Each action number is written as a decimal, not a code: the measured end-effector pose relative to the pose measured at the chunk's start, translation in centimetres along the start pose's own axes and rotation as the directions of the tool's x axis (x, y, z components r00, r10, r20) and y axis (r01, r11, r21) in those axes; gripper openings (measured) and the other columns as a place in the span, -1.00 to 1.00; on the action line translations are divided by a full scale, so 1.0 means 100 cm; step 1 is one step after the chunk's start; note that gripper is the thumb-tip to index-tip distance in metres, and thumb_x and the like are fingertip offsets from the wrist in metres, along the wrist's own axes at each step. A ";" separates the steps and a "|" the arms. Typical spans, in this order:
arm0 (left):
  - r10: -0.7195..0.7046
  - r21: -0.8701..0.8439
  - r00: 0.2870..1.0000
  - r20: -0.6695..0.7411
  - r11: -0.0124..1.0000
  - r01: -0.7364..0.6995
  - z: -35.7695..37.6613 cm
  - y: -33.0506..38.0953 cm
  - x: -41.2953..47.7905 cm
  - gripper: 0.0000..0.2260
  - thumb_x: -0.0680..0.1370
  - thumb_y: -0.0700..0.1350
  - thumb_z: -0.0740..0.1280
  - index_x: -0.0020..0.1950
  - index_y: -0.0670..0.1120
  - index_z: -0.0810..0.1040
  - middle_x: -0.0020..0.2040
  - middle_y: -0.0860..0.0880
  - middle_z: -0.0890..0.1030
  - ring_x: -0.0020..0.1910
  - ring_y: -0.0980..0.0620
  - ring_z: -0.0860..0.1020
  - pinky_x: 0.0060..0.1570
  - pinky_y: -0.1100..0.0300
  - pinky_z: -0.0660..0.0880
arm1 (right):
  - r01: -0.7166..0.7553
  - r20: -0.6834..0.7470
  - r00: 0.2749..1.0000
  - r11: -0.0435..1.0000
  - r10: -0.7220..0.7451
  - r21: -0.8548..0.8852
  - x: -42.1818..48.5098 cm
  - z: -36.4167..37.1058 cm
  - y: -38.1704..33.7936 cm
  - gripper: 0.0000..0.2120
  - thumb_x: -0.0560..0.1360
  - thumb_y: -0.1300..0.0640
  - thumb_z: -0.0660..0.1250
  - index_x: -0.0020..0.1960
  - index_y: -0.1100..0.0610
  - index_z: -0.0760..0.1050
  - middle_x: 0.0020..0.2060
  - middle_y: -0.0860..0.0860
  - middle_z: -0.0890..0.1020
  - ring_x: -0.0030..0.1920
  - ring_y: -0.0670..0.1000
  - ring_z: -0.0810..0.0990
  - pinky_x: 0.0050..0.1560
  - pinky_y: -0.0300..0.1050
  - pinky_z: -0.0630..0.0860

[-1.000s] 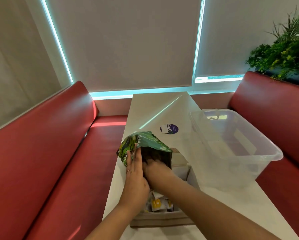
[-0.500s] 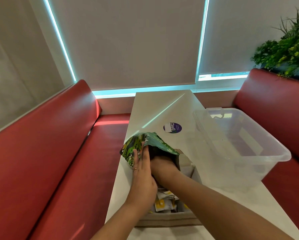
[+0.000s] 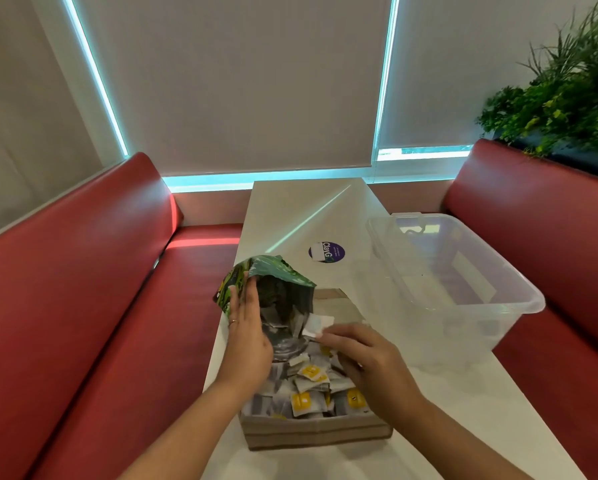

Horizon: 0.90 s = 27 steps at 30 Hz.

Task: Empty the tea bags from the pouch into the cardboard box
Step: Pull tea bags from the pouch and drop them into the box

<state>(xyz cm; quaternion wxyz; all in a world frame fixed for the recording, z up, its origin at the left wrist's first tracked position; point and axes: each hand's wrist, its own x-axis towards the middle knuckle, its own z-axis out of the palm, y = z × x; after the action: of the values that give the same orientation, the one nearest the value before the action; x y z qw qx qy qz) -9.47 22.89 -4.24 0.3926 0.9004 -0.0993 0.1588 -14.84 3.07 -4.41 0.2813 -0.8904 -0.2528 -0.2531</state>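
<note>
A green printed pouch (image 3: 269, 271) with a silver lining is tipped over the far end of the cardboard box (image 3: 311, 433), its mouth facing me. My left hand (image 3: 247, 327) holds the pouch's left side, thumb inside the opening and fingers straight along the outside. My right hand (image 3: 359, 355) is out of the pouch, above the box, and pinches a white tea bag (image 3: 316, 325) at its fingertips. Several grey and yellow tea bags (image 3: 308, 375) lie heaped in the box.
A clear plastic tub (image 3: 463, 282) stands on the white table (image 3: 290, 209) right of the box. A round purple sticker (image 3: 327, 252) lies beyond the pouch. Red benches (image 3: 83, 271) flank the table; a green plant (image 3: 567, 88) is at the far right.
My right hand has come out of the pouch with a white tea bag and moved right, over the box. The pouch's mouth now gapes toward me. My left hand stays on its side.
</note>
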 end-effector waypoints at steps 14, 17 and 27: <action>0.021 -0.011 0.998 -0.058 1.000 -0.022 -0.014 0.002 0.007 -0.20 0.43 -0.51 0.07 0.54 0.00 -0.18 0.57 -0.02 -0.15 0.53 0.04 -0.21 0.39 0.31 -0.12 | -0.151 0.210 0.968 0.988 0.140 0.042 -0.005 0.053 -0.005 -0.65 0.48 0.23 0.33 0.22 -0.05 0.53 0.15 -0.09 0.56 0.12 -0.13 0.52 0.13 -0.41 0.38; 0.024 -0.018 0.998 -0.057 1.000 -0.025 -0.018 0.005 0.005 -0.21 0.44 -0.50 0.07 0.54 -0.01 -0.17 0.57 -0.01 -0.14 0.53 0.05 -0.22 0.38 0.33 -0.14 | -0.235 0.279 0.935 0.971 0.218 0.030 -0.004 0.061 -0.005 -0.55 0.50 0.13 0.32 0.37 -0.07 0.38 0.32 -0.08 0.44 0.26 -0.10 0.44 0.22 -0.35 0.32; 0.061 -0.047 0.998 -0.034 0.997 -0.062 -0.018 0.017 -0.006 -0.20 0.48 -0.48 0.08 0.50 0.12 -0.23 0.56 0.01 -0.19 0.52 0.09 -0.24 0.45 0.21 -0.10 | -0.601 0.206 0.783 0.628 0.587 0.494 0.044 0.012 -0.017 -0.41 0.44 -0.15 0.36 0.37 -0.11 0.19 0.15 -0.14 0.40 0.05 -0.08 0.52 -0.09 -0.11 0.59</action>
<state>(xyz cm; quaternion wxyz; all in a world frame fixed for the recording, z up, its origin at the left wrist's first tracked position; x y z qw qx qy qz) -10.97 23.07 -2.17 0.4106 0.8845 -0.1244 0.1831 -12.22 6.42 -2.06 0.5821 -0.8113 -0.0088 -0.0540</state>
